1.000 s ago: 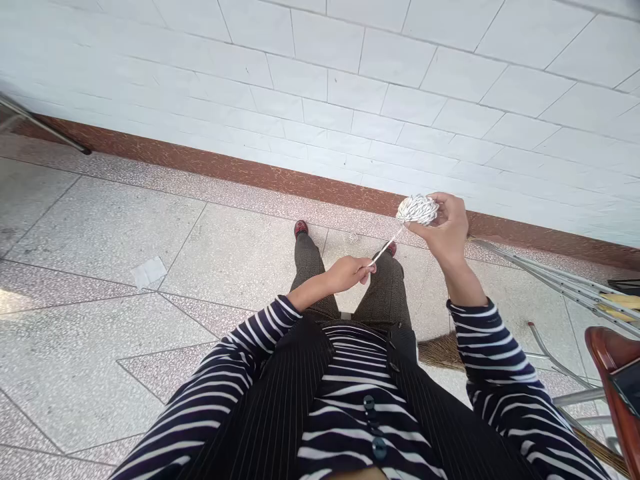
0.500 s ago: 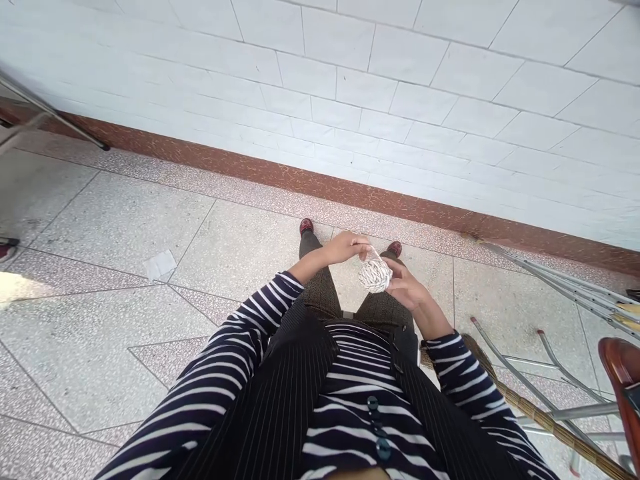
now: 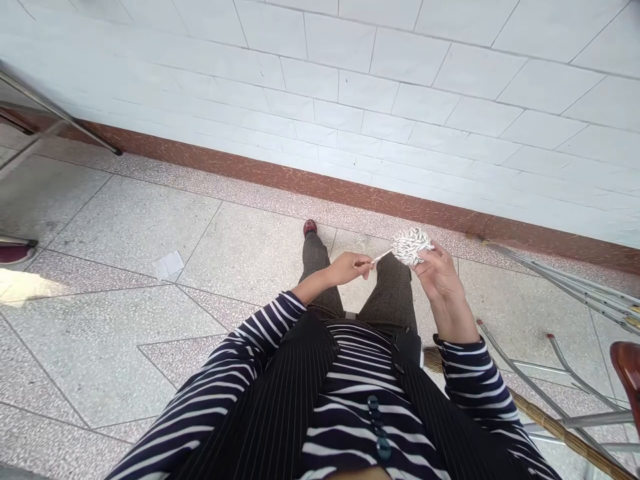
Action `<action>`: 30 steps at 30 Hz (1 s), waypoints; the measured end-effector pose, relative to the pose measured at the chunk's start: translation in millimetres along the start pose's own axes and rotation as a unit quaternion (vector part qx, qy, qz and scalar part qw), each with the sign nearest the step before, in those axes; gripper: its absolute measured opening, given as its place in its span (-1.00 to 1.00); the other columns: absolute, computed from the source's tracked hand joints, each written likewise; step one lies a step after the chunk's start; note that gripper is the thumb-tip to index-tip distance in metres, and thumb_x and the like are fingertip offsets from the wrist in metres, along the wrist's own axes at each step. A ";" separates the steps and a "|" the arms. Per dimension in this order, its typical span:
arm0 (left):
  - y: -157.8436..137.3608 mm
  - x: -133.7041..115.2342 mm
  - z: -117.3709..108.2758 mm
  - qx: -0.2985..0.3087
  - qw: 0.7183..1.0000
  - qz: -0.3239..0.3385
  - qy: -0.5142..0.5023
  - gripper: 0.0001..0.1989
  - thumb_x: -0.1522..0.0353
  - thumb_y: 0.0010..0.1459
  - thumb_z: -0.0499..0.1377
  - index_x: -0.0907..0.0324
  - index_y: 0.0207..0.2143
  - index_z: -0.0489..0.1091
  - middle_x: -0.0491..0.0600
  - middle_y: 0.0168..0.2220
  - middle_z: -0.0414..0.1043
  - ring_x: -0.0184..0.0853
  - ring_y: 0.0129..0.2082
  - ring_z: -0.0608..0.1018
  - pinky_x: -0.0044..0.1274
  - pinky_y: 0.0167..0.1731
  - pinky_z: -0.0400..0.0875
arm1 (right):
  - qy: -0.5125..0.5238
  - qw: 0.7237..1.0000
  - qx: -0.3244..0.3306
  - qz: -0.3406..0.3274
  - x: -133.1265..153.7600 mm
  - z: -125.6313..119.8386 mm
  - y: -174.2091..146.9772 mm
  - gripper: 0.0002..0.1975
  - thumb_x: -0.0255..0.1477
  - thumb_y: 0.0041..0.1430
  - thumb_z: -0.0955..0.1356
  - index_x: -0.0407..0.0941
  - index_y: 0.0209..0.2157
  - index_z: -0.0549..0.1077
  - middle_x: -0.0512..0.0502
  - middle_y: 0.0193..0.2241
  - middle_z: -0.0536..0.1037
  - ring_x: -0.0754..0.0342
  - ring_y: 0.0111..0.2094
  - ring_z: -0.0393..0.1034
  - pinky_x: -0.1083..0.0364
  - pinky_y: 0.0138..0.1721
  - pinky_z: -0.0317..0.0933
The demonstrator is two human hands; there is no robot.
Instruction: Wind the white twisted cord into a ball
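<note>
A ball of white cord (image 3: 411, 245) is held up over my legs, its strands wound in a thick criss-cross pattern. My right hand (image 3: 440, 272) grips the ball from its right and lower side, thumb on the front. From the ball's left side a short length of cord (image 3: 383, 256) runs out, pulled straight. My left hand (image 3: 347, 268) pinches the far end of that cord between thumb and fingers. Both hands are in front of me at about knee height in the picture, a little apart, with only the cord between them.
A white tiled wall (image 3: 345, 93) rises ahead over speckled floor tiles. White paper (image 3: 169, 265) lies on the floor at left. Metal legs (image 3: 65, 113) stand far left. At right are a folded metal frame (image 3: 560, 280), chair legs (image 3: 525, 373) and a straw-coloured pole (image 3: 555, 427).
My right hand has carried the ball up and to the right, away from my left hand. A longer stretch of cord now shows between them. My left hand has dropped slightly.
</note>
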State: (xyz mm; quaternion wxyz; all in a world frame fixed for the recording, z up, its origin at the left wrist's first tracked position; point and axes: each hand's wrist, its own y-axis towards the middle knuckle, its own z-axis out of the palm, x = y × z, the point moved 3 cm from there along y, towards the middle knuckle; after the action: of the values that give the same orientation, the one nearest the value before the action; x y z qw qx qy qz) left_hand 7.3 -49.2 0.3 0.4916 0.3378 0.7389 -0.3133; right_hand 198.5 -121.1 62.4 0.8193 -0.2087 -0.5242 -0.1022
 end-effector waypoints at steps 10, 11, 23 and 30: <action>-29.0 4.5 9.5 0.029 0.985 0.045 0.164 -0.66 0.27 0.34 0.02 0.19 -0.46 0.41 -0.08 -0.47 0.48 -0.35 -0.40 0.49 -0.57 -0.28 0.27 | -0.221 0.965 -0.082 -0.119 11.6 -20.5 16.9 -0.43 -0.36 -0.26 0.59 -0.08 -0.15 0.41 -0.10 -0.14 0.51 -0.06 -0.12 0.44 -0.08 -0.11 0.37; -30.5 -1.1 10.9 0.025 0.978 0.069 0.196 -0.65 0.27 0.35 0.02 0.18 -0.47 0.41 -0.06 -0.49 0.47 -0.33 -0.38 0.49 -0.55 -0.25 0.28 | -0.274 0.950 -0.093 -0.116 2.0 -20.9 20.4 -0.39 -0.36 -0.29 0.59 -0.08 -0.13 0.39 -0.13 -0.08 0.48 -0.10 -0.07 0.40 -0.10 -0.06 0.34; -23.4 27.3 3.7 -0.003 0.965 0.071 0.251 -0.74 0.29 0.37 0.05 0.12 -0.25 0.52 0.01 -0.28 0.60 -0.28 -0.24 0.54 -0.40 0.16 0.19 | -0.131 0.955 0.149 0.222 -121.5 -15.8 -34.3 -0.57 -0.40 -0.30 0.52 -0.10 -0.26 0.54 -0.04 -0.34 0.59 0.00 -0.33 0.47 0.05 -0.30 0.34; -16.1 63.2 21.1 -0.022 0.979 -0.019 0.202 -0.71 0.28 0.34 0.05 0.16 -0.21 0.56 0.04 -0.26 0.60 -0.22 -0.21 0.57 -0.51 -0.16 0.33 | 0.004 0.958 0.185 0.221 -116.2 -19.6 -39.0 -0.56 -0.40 -0.20 0.51 -0.02 -0.16 0.54 -0.04 -0.26 0.63 -0.03 -0.27 0.54 0.00 -0.23 0.41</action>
State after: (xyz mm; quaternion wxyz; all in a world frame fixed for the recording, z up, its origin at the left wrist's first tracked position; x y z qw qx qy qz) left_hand -13.1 -63.2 -63.7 0.3335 0.3690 0.8361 -0.2314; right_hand 149.6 -170.7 -40.3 0.8475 -0.1642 -0.4718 0.1792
